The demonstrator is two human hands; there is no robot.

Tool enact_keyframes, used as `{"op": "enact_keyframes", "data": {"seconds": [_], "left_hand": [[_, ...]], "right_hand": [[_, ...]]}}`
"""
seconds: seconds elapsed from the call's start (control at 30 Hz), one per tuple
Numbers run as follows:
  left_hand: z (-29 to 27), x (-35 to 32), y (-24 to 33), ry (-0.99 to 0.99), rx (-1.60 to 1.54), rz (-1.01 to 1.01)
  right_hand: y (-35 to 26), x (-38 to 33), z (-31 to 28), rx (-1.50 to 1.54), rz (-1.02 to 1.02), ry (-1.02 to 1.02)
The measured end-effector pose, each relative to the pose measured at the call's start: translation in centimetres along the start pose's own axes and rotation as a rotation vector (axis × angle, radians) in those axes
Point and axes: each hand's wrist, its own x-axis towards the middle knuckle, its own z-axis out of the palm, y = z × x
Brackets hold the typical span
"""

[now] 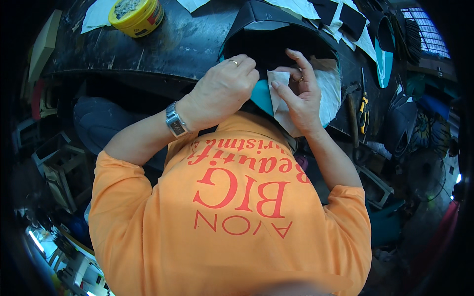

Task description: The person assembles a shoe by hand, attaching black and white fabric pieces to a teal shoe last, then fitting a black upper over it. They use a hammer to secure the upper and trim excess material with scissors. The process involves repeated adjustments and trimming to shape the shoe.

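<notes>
1. Two bare hands meet at the near edge of a dark workbench (163, 49), seen from the single head view, which looks straight down over an orange shirt.
2. The left hand (222, 91) is curled into a loose fist, knuckles up, pressing on the rim of a black shoe upper (276, 34); what its fingertips pinch is hidden. A metal watch sits on that wrist and a ring on one finger.
3. The right hand (301, 98) is half open, thumb and forefinger pinching a small off-white lining piece (279, 81) against the upper's teal inner edge (261, 98).
4. Judging by this, the lining is partly laid in, its near flap loose and creased, so smoothing it down remains.
5. The upper looks stiff, matte and curved like a hood; the lining looks thin and papery.
6. Farther off stand a round yellow tub (136, 15), more black and teal cut pieces (380, 54), and yellow-handled pliers (363, 111).
</notes>
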Motion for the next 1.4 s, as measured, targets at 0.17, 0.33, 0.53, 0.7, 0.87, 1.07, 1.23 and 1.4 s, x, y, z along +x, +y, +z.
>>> {"op": "enact_keyframes", "data": {"seconds": [0.17,0.33,0.53,0.7,0.87,1.07,1.23,1.4], "left_hand": [[-0.5,1.3,-1.2,0.054,-0.251,-0.230],[-1.3,2.5,-3.2,0.001,-0.239,-0.257],[-1.5,2.7,-3.2,-0.042,-0.334,-0.333],[-1.5,2.3,-3.7,-0.091,-0.299,-0.268],[-1.2,1.5,-3.7,-0.058,-0.268,-0.202],[0.0,-0.5,-2.4,0.039,-0.216,0.066],[0.8,-3.2,-1.4,-0.262,-0.029,0.101],[1.2,-3.0,-2.0,-0.206,-0.024,0.163]], "right_hand": [[0.0,-0.4,0.9,0.016,0.025,0.009],[-0.1,-0.4,1.0,-0.374,-0.217,-0.092],[-0.2,-0.3,0.4,-0.567,-0.426,-0.288],[-0.9,-0.5,0.4,-0.644,-0.467,-0.401],[-1.3,-0.9,0.6,-1.033,-0.612,-0.530],[-0.7,-1.1,0.1,-0.749,-0.748,-0.566],[-2.6,-0.1,-3.9,-0.803,-0.899,-0.172],[-2.4,2.6,-7.8,-1.031,-0.480,0.405]]}}
